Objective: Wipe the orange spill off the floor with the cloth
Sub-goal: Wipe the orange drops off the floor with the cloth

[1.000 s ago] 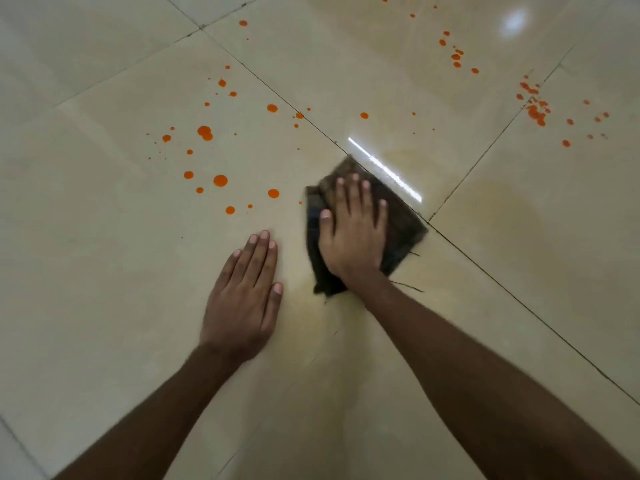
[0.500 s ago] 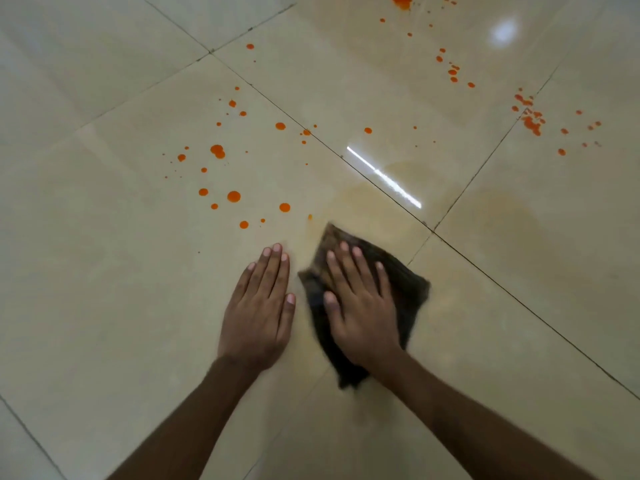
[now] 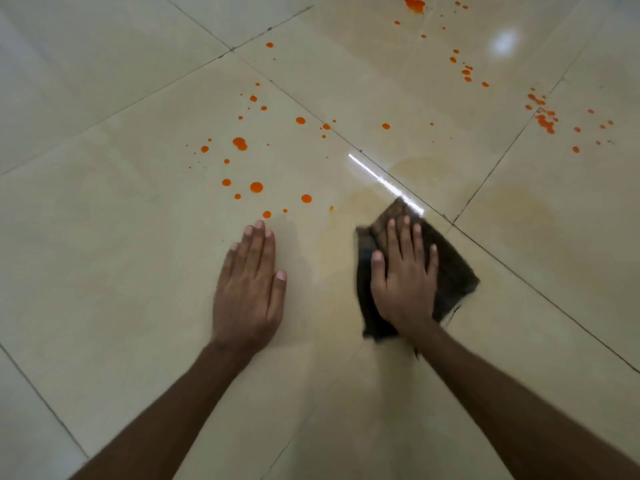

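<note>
A dark brown cloth [image 3: 453, 271] lies flat on the cream tiled floor. My right hand [image 3: 405, 275] presses down on it, palm flat, fingers spread. My left hand [image 3: 249, 285] rests flat on the bare tile to the left of the cloth, holding nothing. Orange drops [image 3: 256, 187] are scattered just beyond my left fingertips. More orange drops [image 3: 545, 121] lie at the far right, and others [image 3: 414, 2] at the top edge. A faint yellowish smear [image 3: 360, 202] shows on the tile near the cloth.
The floor [image 3: 104, 237] is glossy cream tile with dark grout lines. A grout line [image 3: 519, 282] runs diagonally just right of the cloth. A bright light streak [image 3: 381, 181] and a round glare spot [image 3: 504, 43] reflect off the tiles.
My right hand slid the cloth toward me, then pushed it back out and to the right. My left hand stayed planted on the tile.
</note>
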